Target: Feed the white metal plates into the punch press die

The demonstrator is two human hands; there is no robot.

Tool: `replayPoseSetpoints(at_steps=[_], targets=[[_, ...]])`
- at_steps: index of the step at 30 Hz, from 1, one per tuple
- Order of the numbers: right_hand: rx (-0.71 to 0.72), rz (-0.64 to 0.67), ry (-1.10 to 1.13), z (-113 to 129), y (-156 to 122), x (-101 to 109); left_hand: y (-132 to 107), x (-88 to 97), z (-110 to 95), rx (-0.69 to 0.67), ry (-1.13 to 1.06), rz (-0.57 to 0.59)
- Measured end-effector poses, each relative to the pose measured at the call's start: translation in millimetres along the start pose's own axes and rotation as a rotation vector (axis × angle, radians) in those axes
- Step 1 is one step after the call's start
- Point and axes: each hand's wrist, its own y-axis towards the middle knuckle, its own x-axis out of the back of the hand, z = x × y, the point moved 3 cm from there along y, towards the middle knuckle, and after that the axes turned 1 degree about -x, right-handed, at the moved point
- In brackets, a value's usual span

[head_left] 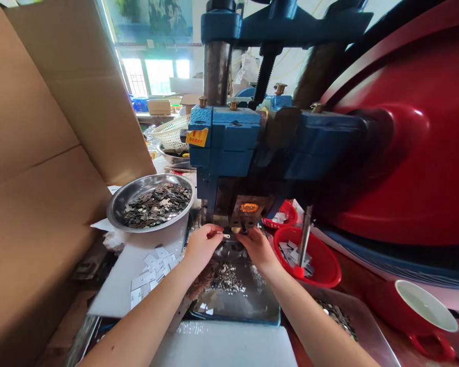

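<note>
My left hand (201, 245) is closed in a pinch on a small flat metal piece (225, 235), holding it just under the die of the blue press (229, 148). My right hand (255, 246) reaches in from the right to the same spot under the die, its fingers curled at the tooling; what they hold is hidden. Below both hands lies a dark tray (252, 306) with a small heap of stamped metal bits (228, 279).
A steel bowl (122, 196) full of metal pieces stands at the left, with cut white blanks (153, 270) on a sheet beneath it. A red bowl (325, 272) and a red flywheel cover (413, 132) are on the right, a red-and-white cup (424, 306) lower right, cardboard (34, 168) on the left.
</note>
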Motion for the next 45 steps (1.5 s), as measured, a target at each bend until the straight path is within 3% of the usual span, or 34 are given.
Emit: replayPoseSetpoints(at_steps=[6,9,16,20,29,45], targets=[[0.392,-0.005,-0.333,16,-24,13,3,-9.8,-8,-0.026,0.068,-0.013],[0.480,-0.009,-0.446,17,-29,12,4,-11.1,-10,-0.060,0.129,-0.044],[0.471,0.008,-0.422,16,-24,11,7,-8.1,-8,-0.093,0.215,-0.046],[0.511,0.028,-0.531,19,-26,12,8,-7.6,-4,-0.098,0.213,-0.026],[0.539,0.059,-0.840,37,-32,12,16,-19.9,10,-0.074,0.105,0.043],[0.566,0.116,-0.937,37,-35,11,14,-31.2,9,-0.118,-0.009,0.054]])
